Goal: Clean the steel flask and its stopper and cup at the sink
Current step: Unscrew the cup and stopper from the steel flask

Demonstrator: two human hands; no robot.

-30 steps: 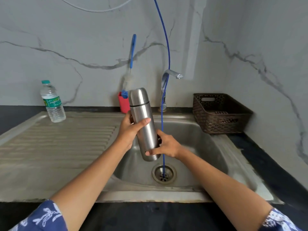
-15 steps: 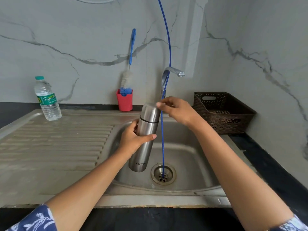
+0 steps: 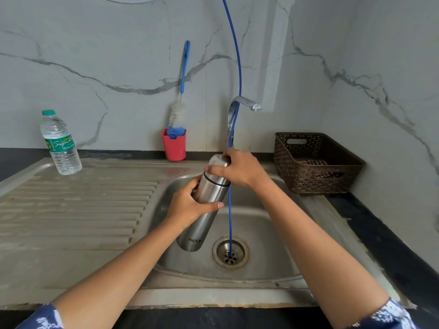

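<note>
While the left hand (image 3: 187, 207) grips the flask (image 3: 198, 230) and the right hand (image 3: 240, 169) its cup (image 3: 216, 162), a blue tube (image 3: 229, 222) hangs alongside.

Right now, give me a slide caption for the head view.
Over the sink, left hand grips the tilted steel flask while right hand clasps its cup.

flask (image 3: 202, 224): brushed steel, we see a soft sheen
sink (image 3: 83, 210): we find duller, ribbed steel
basket (image 3: 316, 181): matt brown weave
bottle (image 3: 60, 143): clear plastic
</note>
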